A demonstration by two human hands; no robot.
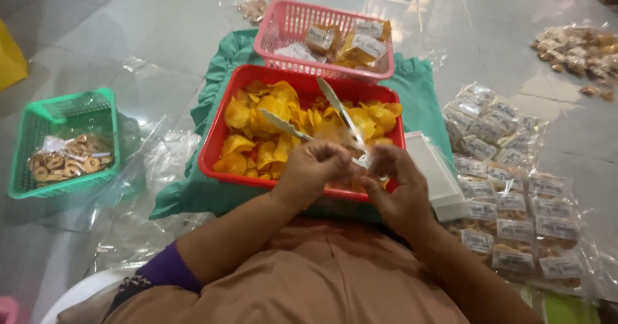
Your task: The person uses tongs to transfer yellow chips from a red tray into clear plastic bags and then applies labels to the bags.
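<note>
Big red tray (222, 160) w/ yellow chips (270, 121) sits on green cloth (421, 98), pink basket (277, 31) behind. Metal tongs (335, 108) lie over chips. Left hand (309, 172) & right hand (396, 185), fingers curled, pinch small clear bag (362, 162) at tray's near edge.

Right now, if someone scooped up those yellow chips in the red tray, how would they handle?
The chips look thin and curled, so probably light and brittle, likely to snap if squeezed. They lie loosely heaped in the red tray, so a push would likely send them sliding. The tongs lying on them suggest gentle lifting.
</note>
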